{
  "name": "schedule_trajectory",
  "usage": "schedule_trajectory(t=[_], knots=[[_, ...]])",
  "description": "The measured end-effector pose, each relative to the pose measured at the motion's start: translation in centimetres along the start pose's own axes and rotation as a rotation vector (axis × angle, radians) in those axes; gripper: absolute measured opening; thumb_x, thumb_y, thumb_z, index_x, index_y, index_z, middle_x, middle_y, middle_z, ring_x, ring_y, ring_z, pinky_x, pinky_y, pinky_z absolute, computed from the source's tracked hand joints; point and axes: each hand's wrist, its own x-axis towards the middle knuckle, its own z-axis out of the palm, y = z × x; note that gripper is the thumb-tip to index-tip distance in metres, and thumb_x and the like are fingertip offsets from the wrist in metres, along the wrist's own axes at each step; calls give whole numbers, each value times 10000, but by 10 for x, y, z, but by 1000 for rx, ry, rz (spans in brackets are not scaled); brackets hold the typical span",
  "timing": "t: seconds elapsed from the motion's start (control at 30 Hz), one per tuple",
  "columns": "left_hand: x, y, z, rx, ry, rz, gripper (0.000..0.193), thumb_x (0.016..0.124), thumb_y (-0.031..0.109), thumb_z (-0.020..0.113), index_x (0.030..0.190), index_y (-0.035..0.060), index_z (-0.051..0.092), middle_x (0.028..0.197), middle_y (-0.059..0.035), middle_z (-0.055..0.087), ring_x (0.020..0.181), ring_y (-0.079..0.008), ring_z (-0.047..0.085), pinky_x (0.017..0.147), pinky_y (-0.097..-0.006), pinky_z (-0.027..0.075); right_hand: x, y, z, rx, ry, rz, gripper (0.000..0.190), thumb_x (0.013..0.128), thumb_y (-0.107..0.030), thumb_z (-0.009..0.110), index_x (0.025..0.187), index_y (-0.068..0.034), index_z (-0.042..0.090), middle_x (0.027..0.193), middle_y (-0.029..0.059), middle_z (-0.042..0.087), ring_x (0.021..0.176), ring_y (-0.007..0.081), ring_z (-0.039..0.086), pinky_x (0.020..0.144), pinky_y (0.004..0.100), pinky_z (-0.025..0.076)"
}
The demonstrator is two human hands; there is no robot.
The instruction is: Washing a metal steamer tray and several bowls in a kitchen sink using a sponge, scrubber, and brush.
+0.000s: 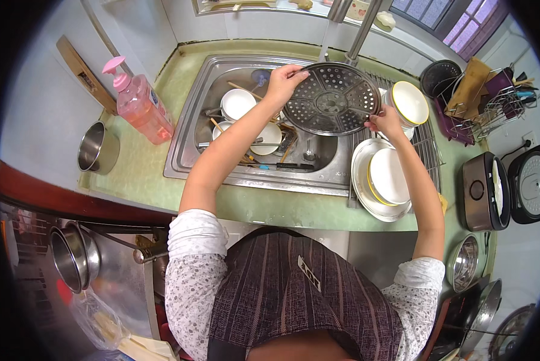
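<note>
Both hands hold a round perforated metal steamer tray over the right part of the steel sink. My left hand pinches its upper left rim, and my right hand grips the lower right rim. Water runs from the faucet just behind the tray. Down in the basin lie white bowls, a white dish, chopsticks and a black-handled utensil. My left forearm hides some of them.
Stacked white plates and bowls and yellow-rimmed bowls stand on the drying rack at right. A pink soap pump bottle and steel pot stand left. A rice cooker with raised lid and utensil basket are farther right.
</note>
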Motion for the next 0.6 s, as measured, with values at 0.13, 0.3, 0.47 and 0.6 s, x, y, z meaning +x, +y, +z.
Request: schedule_trajectory(t=[0.13,0.3,0.47,0.6], knots=[[-2,3,0,139,-26,110,128,697,80,544,800,4,544,700,0,532,626,-48,466,574,-173,375,-3,-10,8,-91,-37,37,93,677,12,468,757,59,469,658,95,523,535,153,559,446,233,475],[6,3,2,435,-20,178,166,677,124,557,783,-2,546,654,-12,536,611,-69,469,575,-198,375,5,-12,15,-163,-141,12,108,683,-8,460,769,57,470,672,89,528,558,151,557,471,250,478],[12,14,15,749,-45,219,188,679,183,533,772,20,534,628,-84,533,581,-159,495,566,-264,377,7,-22,25,-164,-110,-50,115,682,4,437,783,51,464,674,107,528,543,160,554,468,256,472],[19,14,15,1126,-105,494,218,713,229,499,721,13,477,611,-125,523,548,-268,509,494,-348,384,6,-29,29,-204,-57,-68,124,688,-6,413,789,48,462,642,132,531,518,194,554,457,286,447]])
